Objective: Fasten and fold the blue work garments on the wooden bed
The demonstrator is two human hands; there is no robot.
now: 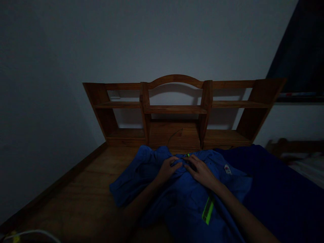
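Note:
A blue work jacket [144,175] with yellow-green strips and a small round-topped badge lies crumpled on a wooden desk top [83,182]. Near its far edge, my left hand [168,169] pinches a fold of the cloth between thumb and fingers. Just to the right, my right hand [199,170] is on the same part of the jacket, thumb and fingers curled in on the fabric. A small gap separates the two hands. The dim light hides fine details of the cloth between the fingertips.
Behind the jacket stands a wooden shelf unit [176,109] with an arched top, against a pale wall [162,40]. Dark blue cloth [278,189] covers the right side. A white cable [37,231] curves at the lower left. A dark window [301,50] is at the upper right.

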